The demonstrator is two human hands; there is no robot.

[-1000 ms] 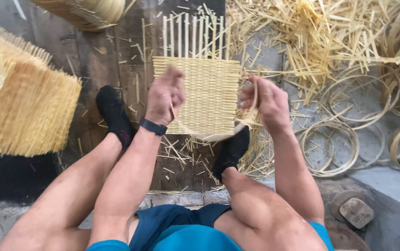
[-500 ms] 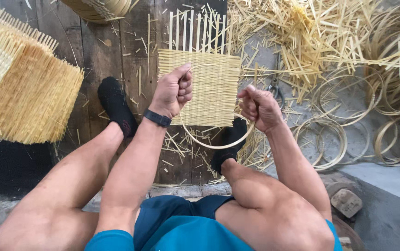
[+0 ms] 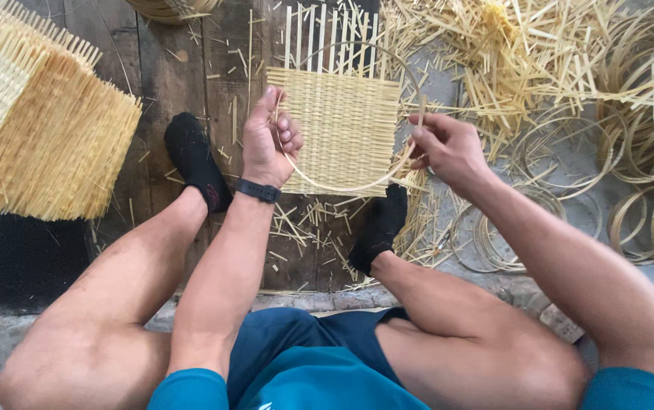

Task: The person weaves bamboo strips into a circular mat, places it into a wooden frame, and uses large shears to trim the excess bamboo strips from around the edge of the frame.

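Note:
A thin bamboo strip (image 3: pixel 342 187) is bent into a hoop, and I hold it with both hands above a square woven bamboo mat (image 3: pixel 342 125). My left hand (image 3: pixel 267 140) pinches the hoop's left side, thumb up, with a black band on the wrist. On the hoop's right side my right hand (image 3: pixel 448 148) grips the strip where its ends overlap. The mat lies flat on dark wooden boards (image 3: pixel 167 76) between my two black-socked feet, with loose uprights sticking out of its far edge.
A stack of woven mats (image 3: pixel 38 137) sits at the left. Loose bamboo strips (image 3: pixel 509 68) are heaped at the upper right, and several bamboo hoops (image 3: pixel 646 152) lie on the grey ground at the right. Short offcuts litter the boards.
The hands have moved apart and the strip has opened into a wider hoop over the mat. The left hand has turned from a closed fist to a thumb-up pinch.

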